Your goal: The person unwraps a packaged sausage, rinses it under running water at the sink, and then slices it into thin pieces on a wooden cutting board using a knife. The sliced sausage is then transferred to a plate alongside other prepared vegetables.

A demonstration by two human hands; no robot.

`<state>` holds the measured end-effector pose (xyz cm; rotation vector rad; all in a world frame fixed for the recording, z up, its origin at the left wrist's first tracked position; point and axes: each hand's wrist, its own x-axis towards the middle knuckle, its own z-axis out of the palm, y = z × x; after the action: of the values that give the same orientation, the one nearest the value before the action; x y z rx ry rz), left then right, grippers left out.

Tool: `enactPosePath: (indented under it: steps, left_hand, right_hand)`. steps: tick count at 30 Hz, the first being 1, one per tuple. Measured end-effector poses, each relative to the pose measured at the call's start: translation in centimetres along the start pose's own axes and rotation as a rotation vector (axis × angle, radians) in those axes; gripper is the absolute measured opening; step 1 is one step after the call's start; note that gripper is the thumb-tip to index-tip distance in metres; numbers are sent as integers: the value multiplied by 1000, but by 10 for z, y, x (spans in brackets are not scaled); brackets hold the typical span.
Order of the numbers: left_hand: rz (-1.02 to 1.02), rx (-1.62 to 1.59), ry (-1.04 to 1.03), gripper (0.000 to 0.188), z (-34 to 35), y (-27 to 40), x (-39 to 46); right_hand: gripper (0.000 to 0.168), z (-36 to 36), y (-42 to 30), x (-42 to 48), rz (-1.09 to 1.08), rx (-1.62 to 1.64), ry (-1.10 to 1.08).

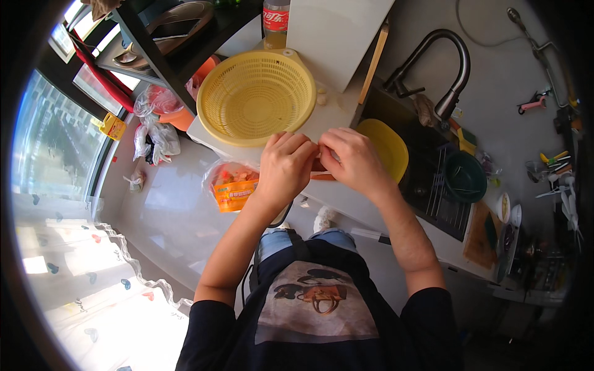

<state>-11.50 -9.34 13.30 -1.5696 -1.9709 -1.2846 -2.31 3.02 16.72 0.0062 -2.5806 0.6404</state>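
Note:
My left hand (288, 163) and my right hand (351, 157) meet fingertip to fingertip above the counter edge. Both have thumb and fingers pinched together; whatever may be between them is too small or hidden to make out. Just behind and below the fingers a reddish-brown item (322, 176) shows in part, its shape mostly covered. Beyond my hands stands a yellow plastic colander (260, 104). To the right of my right hand, a yellow plastic basin (392, 150) sits by the sink. Below my left hand hangs a clear plastic bag with orange-red contents (235, 172) and an orange printed packet (234, 195).
A black curved faucet (459, 60) rises over the dark sink (420, 162). A dark green bowl (480, 178) and wooden cutting board (475, 241) lie farther right. A cola bottle (275, 23) stands behind the colander. A black-framed shelf (153, 51) rises at left, near a sheer curtain (106, 287).

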Motion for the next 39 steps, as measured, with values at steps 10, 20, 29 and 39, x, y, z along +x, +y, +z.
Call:
enactPosePath:
  steps: [10,20,29,39]
  left_hand:
    - [-536,-352,-97,12,-39,-10,3]
    - [-769,-746,-434,24,-40,-25,-7]
    - [-790,-1024,-359,34,-69,-11,-14]
    - [-830,-1010,-190,31,-59,-10,-26]
  right_hand:
    - [21,3,-6,-5,447,667,172]
    - [20,-13,-26,-12,-185,78,220]
    - [11,-8,-14,-27,451,582,213]
    - [17,-6,-14,-29,562,661,239]
